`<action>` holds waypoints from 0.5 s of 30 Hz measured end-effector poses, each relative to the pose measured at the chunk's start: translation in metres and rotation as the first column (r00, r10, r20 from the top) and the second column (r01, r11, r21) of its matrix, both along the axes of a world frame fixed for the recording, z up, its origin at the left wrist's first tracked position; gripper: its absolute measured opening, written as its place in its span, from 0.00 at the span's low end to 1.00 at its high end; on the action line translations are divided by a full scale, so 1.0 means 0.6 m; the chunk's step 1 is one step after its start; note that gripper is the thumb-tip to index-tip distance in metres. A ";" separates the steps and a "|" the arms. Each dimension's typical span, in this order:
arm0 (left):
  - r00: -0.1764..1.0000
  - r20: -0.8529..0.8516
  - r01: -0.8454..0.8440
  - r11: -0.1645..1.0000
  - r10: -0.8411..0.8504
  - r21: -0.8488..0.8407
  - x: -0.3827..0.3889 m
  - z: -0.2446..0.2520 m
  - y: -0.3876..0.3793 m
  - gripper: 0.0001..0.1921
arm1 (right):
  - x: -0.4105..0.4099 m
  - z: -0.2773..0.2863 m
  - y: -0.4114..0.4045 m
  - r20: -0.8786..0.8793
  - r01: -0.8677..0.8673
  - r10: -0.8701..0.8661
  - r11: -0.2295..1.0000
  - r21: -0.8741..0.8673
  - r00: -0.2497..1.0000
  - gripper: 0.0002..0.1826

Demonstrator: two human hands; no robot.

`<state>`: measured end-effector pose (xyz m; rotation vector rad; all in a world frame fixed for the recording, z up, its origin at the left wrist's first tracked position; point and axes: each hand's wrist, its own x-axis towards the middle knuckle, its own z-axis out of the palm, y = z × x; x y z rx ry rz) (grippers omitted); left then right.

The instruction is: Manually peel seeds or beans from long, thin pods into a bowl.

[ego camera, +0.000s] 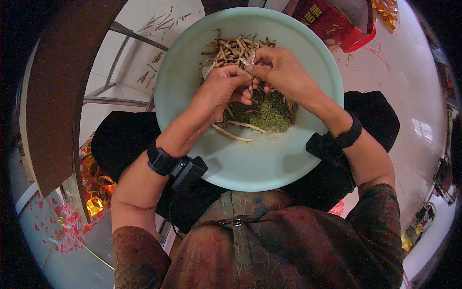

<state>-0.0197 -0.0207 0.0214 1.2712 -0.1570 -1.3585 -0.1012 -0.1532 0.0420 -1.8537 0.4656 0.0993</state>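
Note:
A large pale green plastic basin (pixel 249 164) rests across my lap. Inside it, towards the far side, lies a heap of thin tan and brown stems or roots (pixel 234 50). Nearer to me is a pile of small green bead-like pieces (pixel 276 113), with long pale stems (pixel 234 133) beside it. My left hand (pixel 229 83) and my right hand (pixel 276 70) meet above the heap, fingertips pinched around a thin pale stem piece (pixel 247 62). The fingers partly hide this piece. Each wrist wears a black strap with a small black device.
A brown panel (pixel 61 90) and a metal frame (pixel 115 101) stand at the left. Red bag (pixel 335 27) lies open beyond the basin at the right. Scraps of stem (pixel 144 77) are scattered on the pale floor. Shiny gold and red wrapping (pixel 95 202) is at the lower left.

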 end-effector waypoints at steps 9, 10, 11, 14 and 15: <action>1.000 0.026 0.007 0.999 -0.006 -0.052 0.004 -0.012 0.001 0.07 | 0.001 -0.008 0.004 0.061 0.101 -0.114 0.977 0.188 0.992 0.08; 1.000 0.012 -0.001 0.999 0.001 -0.048 0.004 -0.013 0.001 0.07 | 0.001 -0.007 0.003 0.036 0.095 -0.103 0.977 0.194 0.994 0.08; 1.000 -0.002 -0.009 0.999 0.008 -0.045 0.004 -0.013 0.002 0.08 | 0.002 -0.009 0.003 0.036 0.094 -0.103 0.976 0.194 0.994 0.08; 1.000 -0.014 -0.026 0.999 0.025 -0.041 -0.001 -0.002 0.000 0.08 | 0.001 -0.012 0.002 0.100 0.104 -0.120 0.983 0.152 0.988 0.09; 1.000 -0.014 -0.027 0.999 0.026 -0.040 -0.001 -0.002 0.001 0.08 | 0.001 -0.009 0.003 0.119 0.109 -0.120 0.989 0.098 0.986 0.08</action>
